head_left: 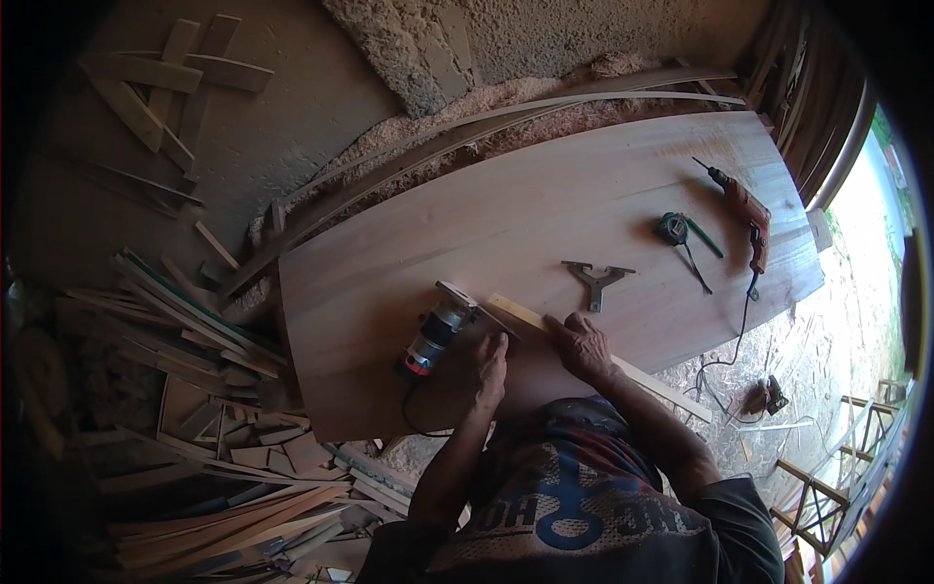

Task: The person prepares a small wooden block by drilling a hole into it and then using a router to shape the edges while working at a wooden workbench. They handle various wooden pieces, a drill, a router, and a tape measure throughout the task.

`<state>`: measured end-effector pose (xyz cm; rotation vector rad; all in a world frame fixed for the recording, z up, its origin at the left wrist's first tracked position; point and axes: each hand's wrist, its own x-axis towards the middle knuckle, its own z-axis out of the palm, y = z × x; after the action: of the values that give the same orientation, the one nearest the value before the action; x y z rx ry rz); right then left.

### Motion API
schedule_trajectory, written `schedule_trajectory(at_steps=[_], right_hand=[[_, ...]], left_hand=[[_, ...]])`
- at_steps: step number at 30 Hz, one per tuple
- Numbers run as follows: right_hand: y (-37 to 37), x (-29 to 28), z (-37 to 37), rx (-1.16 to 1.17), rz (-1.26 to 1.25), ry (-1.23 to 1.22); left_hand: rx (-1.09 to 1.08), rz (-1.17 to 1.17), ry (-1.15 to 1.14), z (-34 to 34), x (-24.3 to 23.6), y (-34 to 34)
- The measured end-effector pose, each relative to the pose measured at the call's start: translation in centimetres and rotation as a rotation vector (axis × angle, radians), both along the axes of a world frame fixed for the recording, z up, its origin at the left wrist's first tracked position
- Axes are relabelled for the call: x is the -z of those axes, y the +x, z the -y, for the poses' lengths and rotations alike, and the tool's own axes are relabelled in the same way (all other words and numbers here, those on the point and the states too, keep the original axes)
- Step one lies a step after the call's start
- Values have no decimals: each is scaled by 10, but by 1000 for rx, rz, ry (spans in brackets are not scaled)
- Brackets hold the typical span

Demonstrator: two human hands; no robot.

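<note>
A trim router (433, 336) lies on its side on the pale wooden board (370, 263), its flat base plate facing right. At the near edge of that base my left hand (493, 375) has its fingers closed; the fingertips are partly hidden. My right hand (582, 348) grips a narrow wooden strip (518, 310), whose far end rests close beside the router's base. The strip runs back under my right hand and past the board's near edge. Beyond my right hand lies a Y-shaped flat piece (594, 283), dark and metal-like.
On the board's right part are a tape measure (671, 229), a green pencil-like stick (703, 237) and a corded drill (745, 209), its cord hanging off the edge. Wood offcuts (243, 506) pile up at left. Long strips (389, 161) and shavings line the far side.
</note>
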<state>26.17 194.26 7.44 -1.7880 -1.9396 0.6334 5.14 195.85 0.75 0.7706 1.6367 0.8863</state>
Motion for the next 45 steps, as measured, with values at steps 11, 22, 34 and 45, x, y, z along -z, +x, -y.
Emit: schedule_trajectory(at_steps=[11, 22, 34, 45], right_hand=[[-15, 18, -25, -13, -41, 218], [-45, 14, -47, 36, -586, -408], [-50, 15, -50, 4, -546, -361], [-49, 14, -49, -72, -599, -301]], left_hand=[[90, 179, -172, -8, 2, -18], [215, 146, 428, -1, 6, -8], [14, 20, 450, 15, 43, 2], [126, 62, 214, 9, 29, -12]])
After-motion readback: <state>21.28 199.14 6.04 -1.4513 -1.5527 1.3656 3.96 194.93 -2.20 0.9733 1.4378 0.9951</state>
